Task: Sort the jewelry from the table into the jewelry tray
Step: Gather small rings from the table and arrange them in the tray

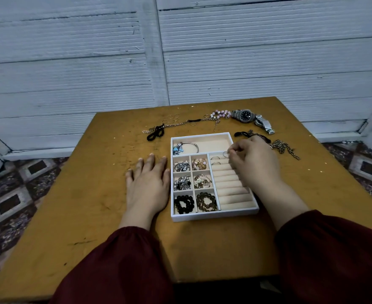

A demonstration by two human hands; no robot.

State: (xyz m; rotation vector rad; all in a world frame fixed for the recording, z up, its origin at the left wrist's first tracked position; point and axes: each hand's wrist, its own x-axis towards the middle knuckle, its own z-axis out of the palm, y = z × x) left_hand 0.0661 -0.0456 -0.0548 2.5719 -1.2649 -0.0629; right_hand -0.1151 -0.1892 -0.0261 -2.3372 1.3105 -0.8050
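Note:
A white jewelry tray [213, 216] with beige lining sits mid-table. Its small compartments hold beads and chains, and a bangle [187, 147] lies in the top section. Two rings [215, 160] stand in the ring rolls. My right hand [253, 161] hovers over the ring rolls and pinches a thin ring [225, 154] at the top roll. My left hand [150, 181] rests flat on the table just left of the tray. Loose rings [173, 119], a gold chain [194, 122], a pink bead bracelet [220, 114] and a silver watch [250, 118] lie behind the tray.
Black bands [155, 133] lie at the back left of the tray. Dark chains [285, 148] lie to its right, partly behind my right hand. The wooden table [93, 194] ends close to a white panelled wall; patterned floor shows on both sides.

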